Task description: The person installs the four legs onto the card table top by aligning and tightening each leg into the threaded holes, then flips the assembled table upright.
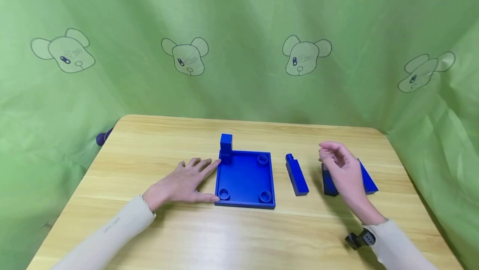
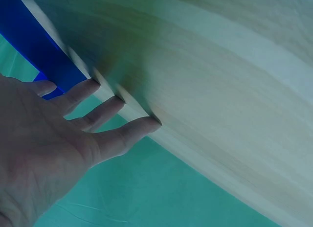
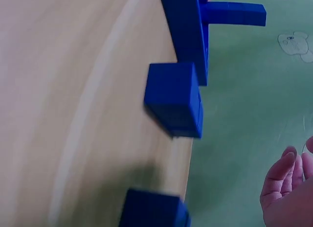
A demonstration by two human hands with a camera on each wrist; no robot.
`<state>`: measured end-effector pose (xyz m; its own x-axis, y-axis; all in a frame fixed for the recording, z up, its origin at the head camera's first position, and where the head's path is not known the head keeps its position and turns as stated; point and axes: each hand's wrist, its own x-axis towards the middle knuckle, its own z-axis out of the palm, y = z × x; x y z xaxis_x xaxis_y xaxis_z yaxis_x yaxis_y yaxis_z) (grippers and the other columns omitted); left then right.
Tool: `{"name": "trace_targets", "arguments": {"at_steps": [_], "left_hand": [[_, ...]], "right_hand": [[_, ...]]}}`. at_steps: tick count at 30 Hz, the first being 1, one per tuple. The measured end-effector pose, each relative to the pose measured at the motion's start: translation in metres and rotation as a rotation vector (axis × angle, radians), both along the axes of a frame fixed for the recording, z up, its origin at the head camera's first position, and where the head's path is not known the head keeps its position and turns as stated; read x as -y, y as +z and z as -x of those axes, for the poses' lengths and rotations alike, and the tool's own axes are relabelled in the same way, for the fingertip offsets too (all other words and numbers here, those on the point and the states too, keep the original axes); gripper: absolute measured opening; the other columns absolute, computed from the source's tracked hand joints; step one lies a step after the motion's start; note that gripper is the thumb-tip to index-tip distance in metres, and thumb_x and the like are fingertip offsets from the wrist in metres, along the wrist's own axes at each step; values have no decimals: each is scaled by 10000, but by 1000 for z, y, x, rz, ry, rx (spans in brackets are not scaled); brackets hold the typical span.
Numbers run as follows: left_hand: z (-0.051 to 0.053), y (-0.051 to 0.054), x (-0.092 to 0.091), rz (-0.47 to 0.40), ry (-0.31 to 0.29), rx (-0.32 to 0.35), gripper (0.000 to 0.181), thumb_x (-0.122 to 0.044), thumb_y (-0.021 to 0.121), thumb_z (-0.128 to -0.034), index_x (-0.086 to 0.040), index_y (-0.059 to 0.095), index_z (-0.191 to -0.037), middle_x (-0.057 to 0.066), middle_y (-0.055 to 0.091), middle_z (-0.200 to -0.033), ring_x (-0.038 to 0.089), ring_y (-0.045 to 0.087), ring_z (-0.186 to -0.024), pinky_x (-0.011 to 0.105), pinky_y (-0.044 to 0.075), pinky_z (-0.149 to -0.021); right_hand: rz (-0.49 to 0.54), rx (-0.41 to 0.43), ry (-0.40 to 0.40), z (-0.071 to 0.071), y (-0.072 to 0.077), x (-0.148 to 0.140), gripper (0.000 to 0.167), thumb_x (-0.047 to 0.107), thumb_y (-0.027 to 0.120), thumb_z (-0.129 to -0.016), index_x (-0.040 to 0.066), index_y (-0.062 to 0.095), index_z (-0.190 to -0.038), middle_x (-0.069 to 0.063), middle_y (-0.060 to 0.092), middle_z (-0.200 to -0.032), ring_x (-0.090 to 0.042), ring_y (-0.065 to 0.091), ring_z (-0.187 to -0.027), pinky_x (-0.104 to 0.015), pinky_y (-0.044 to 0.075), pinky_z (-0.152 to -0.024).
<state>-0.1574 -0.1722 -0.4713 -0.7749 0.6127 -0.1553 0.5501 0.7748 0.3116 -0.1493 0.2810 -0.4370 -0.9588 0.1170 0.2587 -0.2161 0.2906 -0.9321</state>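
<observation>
A square blue tray-like base [image 1: 243, 178] with raised edges lies on the table, with threaded round sockets in three corners. From its far left corner a blue leg [image 1: 226, 143] stands upright. My left hand [image 1: 187, 182] is spread flat, thumb and index fingertips touching the base's left side. Right of the base lies a loose blue leg [image 1: 298, 178] with a threaded end. Farther right, my right hand [image 1: 344, 174] hovers over two more blue legs, one dark-looking [image 1: 329, 185] and one partly hidden [image 1: 369, 179]. Its fingers curl loosely around nothing.
The wooden table [image 1: 179, 236] has rounded far corners. Green curtains [image 1: 243, 95] with mouse-head drawings hang behind and beside it. A dark rounded object [image 1: 102, 138] shows past the left edge. A black device [image 1: 361, 239] is strapped at the right wrist.
</observation>
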Motion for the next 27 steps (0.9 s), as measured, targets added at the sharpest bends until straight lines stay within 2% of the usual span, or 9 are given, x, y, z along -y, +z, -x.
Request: {"name": "trace_targets", "arguments": {"at_steps": [6, 15, 22, 27], "left_hand": [[0, 1, -3, -6, 1, 12, 1146, -905, 549, -912, -261, 163, -1778, 170, 316, -1753, 522, 293, -1566, 833, 246, -1158], [0, -1, -4, -3, -5, -1, 1143, -905, 550, -912, -264, 168, -1778, 172, 326, -1748, 520, 306, -1560, 837, 262, -1147], [1, -2, -6, -10, -11, -6, 1142, -916, 530, -911, -269, 162, -1778, 174, 323, -1749, 522, 302, -1562, 840, 256, -1148], [-1, -2, 0, 9, 1, -4, 1142, -919, 524, -912, -269, 161, -1778, 173, 320, -1750, 521, 297, -1565, 836, 248, -1154]], "right_hand": [[53, 36, -55, -9, -6, -27, 295, 98, 718, -1075, -33, 684, -1337, 4, 701, -1107, -83, 660, -964, -129, 536, -806], [-73, 88, -170, -21, -19, -68, 289, 111, 723, -1074, -7, 696, -1337, 88, 706, -1111, -61, 643, -993, -96, 523, -812], [-54, 103, -267, -25, -27, -97, 253, 62, 743, -1041, 22, 726, -1291, 118, 708, -1047, -40, 641, -949, -87, 516, -789], [-100, 155, -288, -25, -34, -107, 242, 73, 745, -1034, 67, 724, -1275, 168, 691, -1040, -23, 617, -974, -78, 500, -809]]}}
